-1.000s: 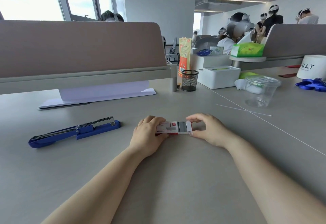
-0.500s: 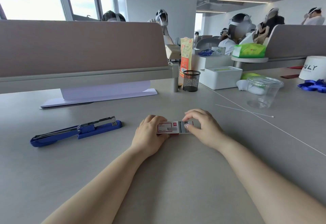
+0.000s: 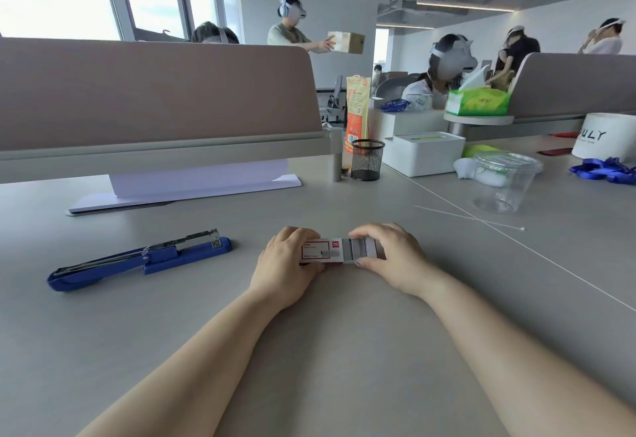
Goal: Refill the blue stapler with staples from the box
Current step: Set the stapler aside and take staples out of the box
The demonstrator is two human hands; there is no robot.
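The small red-and-white box (image 3: 325, 251) lay on the table (image 3: 344, 350), its grey tray slid partly out; left hand (image 3: 287, 266) and right hand (image 3: 392, 257) each kept a narrow grip on it. The blue stapler (image 3: 137, 259) lay open, well left.

"ULY" on white tub (image 3: 606, 140).

We see a blue stapler (image 3: 137, 259) with silver metal on a plain grey table (image 3: 309, 350), a white staple box (image 3: 330, 250) printed in red, a black mesh pen cup (image 3: 367, 160), and a green tissue pack (image 3: 476, 102).
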